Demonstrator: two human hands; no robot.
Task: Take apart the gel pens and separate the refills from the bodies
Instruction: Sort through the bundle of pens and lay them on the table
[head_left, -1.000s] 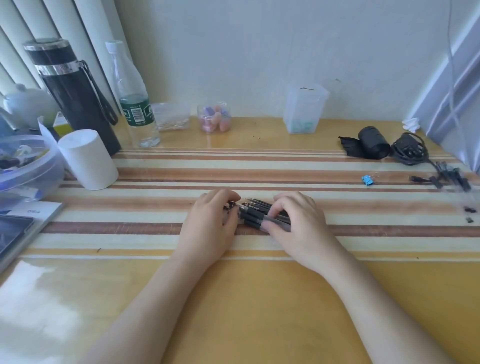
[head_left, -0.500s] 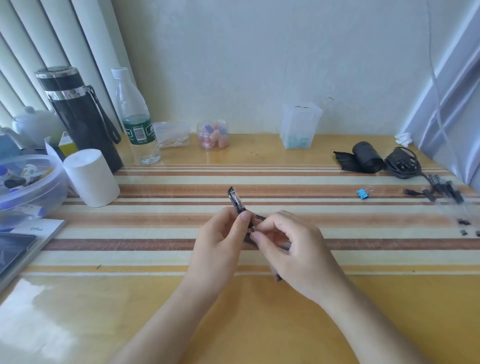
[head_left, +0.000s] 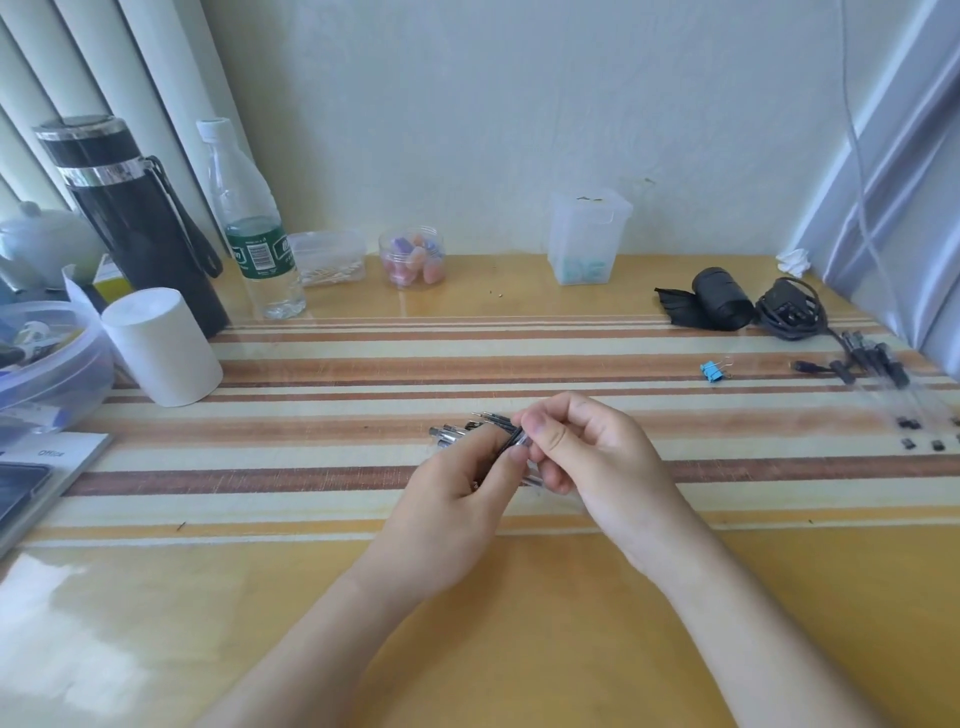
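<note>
Left hand: the left hand (head_left: 452, 499) is over the middle of the counter; its thumb and fingers are curled and pinch one black gel pen with a clear barrel (head_left: 511, 441).
Right hand: the right hand (head_left: 597, 457) meets the left one; its thumb and forefinger pinch the same pen from the right side, and the other fingers are curled under it.
Held pen: it is lifted a little above the counter, tilted, between the fingertips of both hands. Which part of it each hand holds I cannot tell.
Other pens: a small heap of black gel pens (head_left: 449, 434) lies on the counter just behind the left fingers, with the metal tips pointing to the left.
Pen parts: a group of dark and clear pen pieces (head_left: 872, 358) lies near the right edge, well apart from the hands; some small black bits (head_left: 909, 423) lie in front of it.
Counter: a yellow wooden counter (head_left: 519, 623) with brown and cream stripes across the middle.
Back left: a tall black thermos flask (head_left: 130, 218), a clear plastic water bottle with a green label (head_left: 254, 223) and a white paper cylinder (head_left: 161, 348) stand near each other.
Back middle: a round clear jar with pink and purple pieces (head_left: 413, 257) and a square clear plastic box (head_left: 589, 236) stand at the wall.
Right side: a blue binder clip (head_left: 711, 371) lies alone; behind it are a black roll (head_left: 719, 306) and a coiled black cable (head_left: 792, 314).
</note>
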